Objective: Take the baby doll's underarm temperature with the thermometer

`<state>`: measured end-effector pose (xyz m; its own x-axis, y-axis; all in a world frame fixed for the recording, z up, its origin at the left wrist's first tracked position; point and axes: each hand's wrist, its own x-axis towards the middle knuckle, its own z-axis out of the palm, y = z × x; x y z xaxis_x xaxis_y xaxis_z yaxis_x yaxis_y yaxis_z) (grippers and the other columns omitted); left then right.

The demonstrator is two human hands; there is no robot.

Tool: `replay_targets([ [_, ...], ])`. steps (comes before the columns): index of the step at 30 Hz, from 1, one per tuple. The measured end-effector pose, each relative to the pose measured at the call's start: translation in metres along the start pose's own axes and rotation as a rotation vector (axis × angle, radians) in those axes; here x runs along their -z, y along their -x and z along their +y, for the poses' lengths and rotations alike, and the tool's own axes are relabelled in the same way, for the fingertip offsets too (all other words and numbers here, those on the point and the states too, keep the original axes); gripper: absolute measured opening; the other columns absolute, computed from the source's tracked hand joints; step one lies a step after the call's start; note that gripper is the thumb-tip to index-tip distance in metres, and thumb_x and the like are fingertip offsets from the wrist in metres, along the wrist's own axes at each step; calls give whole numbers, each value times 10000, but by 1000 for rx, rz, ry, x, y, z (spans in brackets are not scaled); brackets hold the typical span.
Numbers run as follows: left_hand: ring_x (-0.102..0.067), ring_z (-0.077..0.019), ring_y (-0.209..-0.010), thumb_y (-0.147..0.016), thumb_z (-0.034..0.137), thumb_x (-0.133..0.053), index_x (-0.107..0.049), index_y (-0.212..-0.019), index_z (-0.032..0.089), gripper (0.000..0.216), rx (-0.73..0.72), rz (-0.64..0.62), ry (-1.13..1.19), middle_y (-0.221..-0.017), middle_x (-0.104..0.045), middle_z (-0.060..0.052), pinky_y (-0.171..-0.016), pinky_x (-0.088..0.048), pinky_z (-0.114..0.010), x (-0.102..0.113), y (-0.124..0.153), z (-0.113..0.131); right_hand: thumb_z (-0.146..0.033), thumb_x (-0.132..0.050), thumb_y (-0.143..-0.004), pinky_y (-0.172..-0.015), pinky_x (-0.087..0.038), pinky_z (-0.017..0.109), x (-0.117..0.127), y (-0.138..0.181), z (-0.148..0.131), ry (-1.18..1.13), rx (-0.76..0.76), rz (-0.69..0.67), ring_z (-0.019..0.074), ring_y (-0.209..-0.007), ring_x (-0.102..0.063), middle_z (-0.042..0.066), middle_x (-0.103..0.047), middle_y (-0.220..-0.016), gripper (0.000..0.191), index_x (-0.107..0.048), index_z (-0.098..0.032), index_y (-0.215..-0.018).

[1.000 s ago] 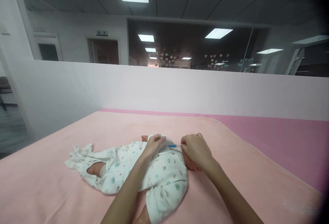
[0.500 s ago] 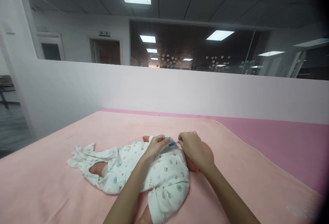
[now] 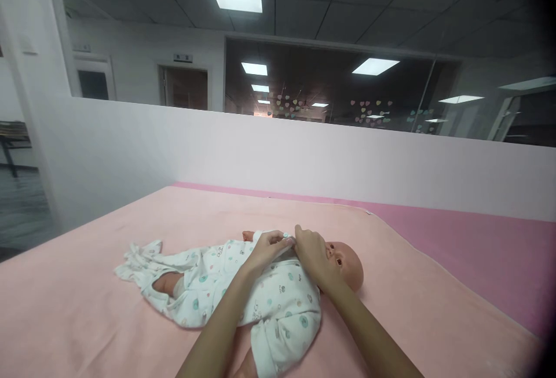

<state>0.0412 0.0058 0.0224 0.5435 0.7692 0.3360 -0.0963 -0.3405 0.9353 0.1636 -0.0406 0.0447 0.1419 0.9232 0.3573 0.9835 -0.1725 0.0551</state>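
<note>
A baby doll (image 3: 350, 268) lies on its back with its head to the right, dressed in a white printed romper (image 3: 282, 297). At the upper chest my left hand (image 3: 268, 250) has its thumb and fingers pinched together on the romper's edge. My right hand (image 3: 311, 253) meets it at the neckline, in front of the doll's chin. Its fingers are curled shut at the romper cloth, with the fingertips mostly hidden from me. A small pale round spot shows between the two hands. One doll foot pokes out through an opening in the romper's leg.
A pink sheet (image 3: 208, 210) covers the padded surface under the doll. Past its edge runs a darker pink mat (image 3: 469, 245). A low white wall (image 3: 278, 146) closes off the back, with windows above. A table (image 3: 15, 135) stands far left.
My right hand has moved left and down, nearer my left hand, uncovering the doll's face. The small blue piece seen between the hands is now hidden.
</note>
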Motion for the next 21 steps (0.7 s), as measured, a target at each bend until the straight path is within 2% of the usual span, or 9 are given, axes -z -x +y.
replay_targets([
  [5,-492,-116,-612,-717,450,-561,-593,-732,132,321,-15,3,-121,-652,-560,-2,-557,-350,-213,0,-1,-3,-86,-429,-816,-561,-329,228,-9,-18,-4,-35,-13,-47,185,-758,-605,115,-623,-826,138,-505,-129,-922],
  [9,-522,-134,-654,-756,434,-502,-607,-775,143,310,-3,-55,-189,-707,-600,-12,-586,-370,-223,4,-2,-2,-95,-456,-793,-528,-301,212,-8,-16,-1,-89,17,-79,155,-692,-588,93,-616,-783,115,-528,-129,-876],
  [12,-552,-156,-737,-818,412,-390,-612,-870,169,333,-10,11,-304,-821,-637,-25,-649,-393,-243,14,-1,1,-155,-467,-803,-516,-282,199,-3,-9,6,-171,68,-84,123,-665,-556,65,-607,-783,94,-539,-139,-861],
  [16,-540,-208,-945,-850,298,-326,-594,-966,177,316,10,228,-707,-982,-623,-80,-789,-380,-295,30,2,-2,-129,-489,-756,-545,-298,176,4,-6,16,-341,139,-82,99,-708,-525,30,-598,-824,125,-557,-157,-857],
  [18,-547,-238,-950,-838,231,-330,-579,-1007,163,308,101,237,-935,-1012,-607,-121,-778,-386,-323,34,3,-8,-76,-455,-737,-566,-315,171,5,-8,20,-440,173,-72,97,-735,-520,26,-596,-841,190,-572,-161,-859],
  [21,-580,-262,-884,-813,167,-338,-550,-1067,148,332,196,168,-1103,-1013,-597,-158,-712,-411,-340,35,4,-13,-29,-414,-741,-573,-348,166,0,-9,25,-488,204,-88,86,-731,-523,17,-599,-868,277,-579,-173,-910],
])
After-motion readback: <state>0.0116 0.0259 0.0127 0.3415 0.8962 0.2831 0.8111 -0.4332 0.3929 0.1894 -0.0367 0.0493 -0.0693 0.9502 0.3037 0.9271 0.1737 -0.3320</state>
